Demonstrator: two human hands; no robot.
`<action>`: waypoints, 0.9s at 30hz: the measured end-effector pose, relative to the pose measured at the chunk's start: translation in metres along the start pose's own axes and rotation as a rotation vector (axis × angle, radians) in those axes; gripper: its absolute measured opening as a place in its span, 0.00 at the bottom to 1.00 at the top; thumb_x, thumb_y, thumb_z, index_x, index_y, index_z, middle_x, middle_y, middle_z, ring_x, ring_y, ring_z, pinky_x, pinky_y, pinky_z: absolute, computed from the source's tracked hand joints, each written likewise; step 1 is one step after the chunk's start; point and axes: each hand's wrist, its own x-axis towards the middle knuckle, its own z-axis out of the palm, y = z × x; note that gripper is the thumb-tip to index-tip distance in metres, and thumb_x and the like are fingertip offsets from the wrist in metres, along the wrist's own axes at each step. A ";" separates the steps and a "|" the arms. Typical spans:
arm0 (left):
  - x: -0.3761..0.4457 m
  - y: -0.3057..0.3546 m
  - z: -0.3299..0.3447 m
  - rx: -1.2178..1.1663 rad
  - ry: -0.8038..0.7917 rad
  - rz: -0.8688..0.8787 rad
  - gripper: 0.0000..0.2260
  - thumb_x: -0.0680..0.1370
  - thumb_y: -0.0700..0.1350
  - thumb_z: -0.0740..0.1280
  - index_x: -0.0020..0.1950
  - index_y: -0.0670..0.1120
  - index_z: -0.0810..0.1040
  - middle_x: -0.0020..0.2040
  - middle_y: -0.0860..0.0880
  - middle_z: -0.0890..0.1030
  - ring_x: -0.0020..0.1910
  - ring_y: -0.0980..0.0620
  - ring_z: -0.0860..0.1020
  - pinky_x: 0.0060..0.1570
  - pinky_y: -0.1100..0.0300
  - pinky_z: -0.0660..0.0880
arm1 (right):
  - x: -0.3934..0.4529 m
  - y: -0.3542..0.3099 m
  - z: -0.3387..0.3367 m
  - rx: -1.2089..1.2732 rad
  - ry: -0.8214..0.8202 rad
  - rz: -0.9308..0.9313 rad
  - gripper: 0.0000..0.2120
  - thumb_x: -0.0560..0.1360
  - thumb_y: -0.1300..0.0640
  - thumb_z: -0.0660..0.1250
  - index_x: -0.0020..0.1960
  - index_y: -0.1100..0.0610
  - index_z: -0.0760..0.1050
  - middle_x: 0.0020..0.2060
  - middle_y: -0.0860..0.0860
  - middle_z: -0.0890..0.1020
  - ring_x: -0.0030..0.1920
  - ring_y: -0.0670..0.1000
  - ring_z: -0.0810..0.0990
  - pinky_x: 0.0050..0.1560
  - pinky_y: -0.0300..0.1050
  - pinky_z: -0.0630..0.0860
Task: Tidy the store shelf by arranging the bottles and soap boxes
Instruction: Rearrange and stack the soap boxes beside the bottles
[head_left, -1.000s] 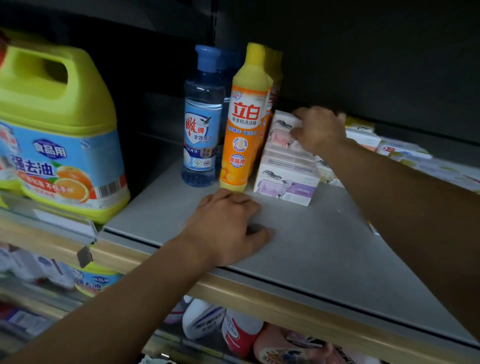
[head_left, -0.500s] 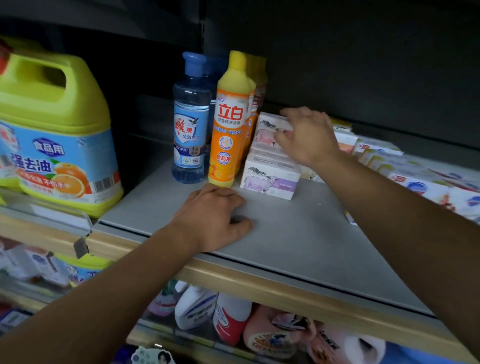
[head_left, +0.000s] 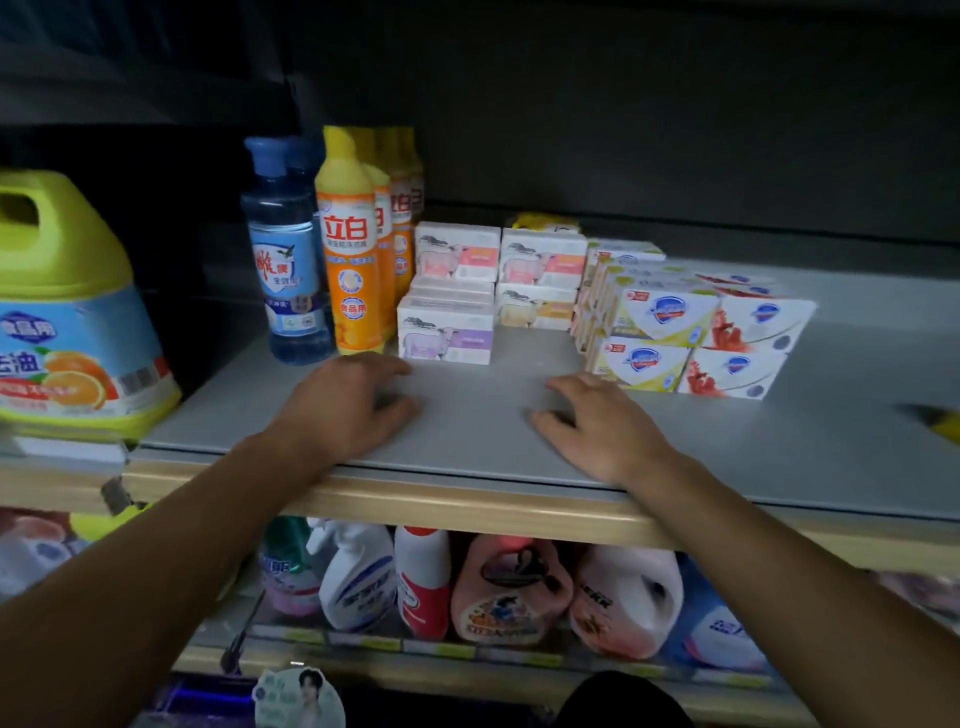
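We rest both hands on the grey shelf (head_left: 467, 436), the broadest thing in view, with a pale wooden lip along its front edge. At its far left stands the big yellow-green jug (head_left: 67, 312) with an orange-fruit label, partly cut off by the frame. Below the lip, on the lower shelf (head_left: 467, 649), a row of spray bottles and pink and white jugs sits in dimmer light.

Right of centre lies the stack of white and yellow soap boxes (head_left: 691, 332), two layers high and pressed close together. Left of them, touching the bottles, sit the sheep-printed soap boxes (head_left: 493, 291): two stacked pairs at the back and one purple-labelled box lying forward of them, nearest our left hand.

The orange bottles (head_left: 350, 260) stand upright in a file running back from the front one, and just beside them, to the left, stands the blue bottle (head_left: 285, 260) with another behind it.

Our left hand (head_left: 348, 410) lies palm down, fingers loosely spread, gripping nothing; its fingertips sit just short of the front orange bottle and the purple box. Our right hand (head_left: 602, 426) lies flat likewise, its grip empty, near the front corner of the white and yellow stack without touching it.
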 end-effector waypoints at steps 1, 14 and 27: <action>0.003 0.005 -0.002 -0.016 0.008 0.014 0.20 0.76 0.55 0.69 0.66 0.50 0.77 0.61 0.48 0.80 0.56 0.48 0.79 0.51 0.58 0.73 | 0.001 0.001 0.002 0.000 0.005 -0.004 0.28 0.78 0.38 0.58 0.73 0.51 0.67 0.71 0.50 0.71 0.71 0.54 0.67 0.71 0.46 0.64; 0.147 0.089 0.009 0.010 0.151 0.133 0.20 0.77 0.53 0.67 0.67 0.47 0.76 0.63 0.46 0.79 0.58 0.46 0.78 0.57 0.55 0.73 | 0.006 0.007 0.011 -0.002 0.046 -0.034 0.28 0.77 0.37 0.54 0.69 0.53 0.71 0.65 0.51 0.73 0.67 0.55 0.68 0.69 0.49 0.65; 0.237 0.100 0.039 0.396 0.125 0.050 0.29 0.74 0.56 0.69 0.72 0.48 0.66 0.67 0.42 0.70 0.66 0.39 0.67 0.65 0.42 0.64 | 0.008 0.007 0.015 0.023 0.109 -0.053 0.25 0.76 0.40 0.55 0.66 0.53 0.72 0.63 0.50 0.73 0.65 0.56 0.67 0.68 0.50 0.63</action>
